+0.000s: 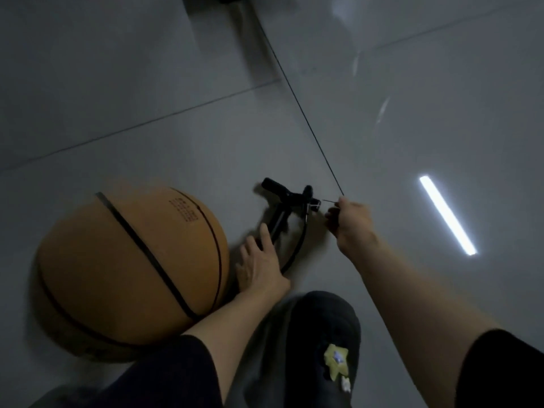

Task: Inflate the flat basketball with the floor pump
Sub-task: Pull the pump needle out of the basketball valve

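Basketball [129, 269] on floor | left hand [260, 262] grips pump [282, 213] | right hand [351, 223] pinches needle [329, 202]

Grey tiled floor [412, 83] with a bright strip-light reflection [447, 214]
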